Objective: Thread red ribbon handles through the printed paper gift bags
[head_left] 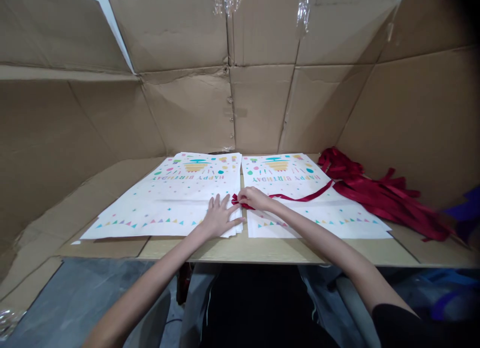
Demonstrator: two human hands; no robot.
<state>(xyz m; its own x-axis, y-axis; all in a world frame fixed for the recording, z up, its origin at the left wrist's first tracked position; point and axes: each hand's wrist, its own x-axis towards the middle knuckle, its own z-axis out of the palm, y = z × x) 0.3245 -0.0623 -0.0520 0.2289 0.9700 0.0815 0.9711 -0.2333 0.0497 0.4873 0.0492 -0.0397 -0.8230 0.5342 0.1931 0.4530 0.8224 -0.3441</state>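
My left hand [218, 217] lies with its fingers spread on the right part of the left stack of white printed sheets [142, 203]. Just beside its fingertips, my right hand [252, 198] pinches a dark red ribbon [300, 198] close to its end. A short bit of that end sticks out to the left of my fingers, over the sheets' edge. From my hand the ribbon trails right across the second stack of sheets [285, 188]. Both stacks bear "HAPPY BIRTHDAY" print, upside down to me, with coloured flags and a cake-like picture.
A heap of dark red ribbons [390, 203] lies at the right of the table [225, 253], partly beside the right stack. Tall cardboard walls [258, 103] enclose the back and sides. Something purple [465, 208] shows at the far right.
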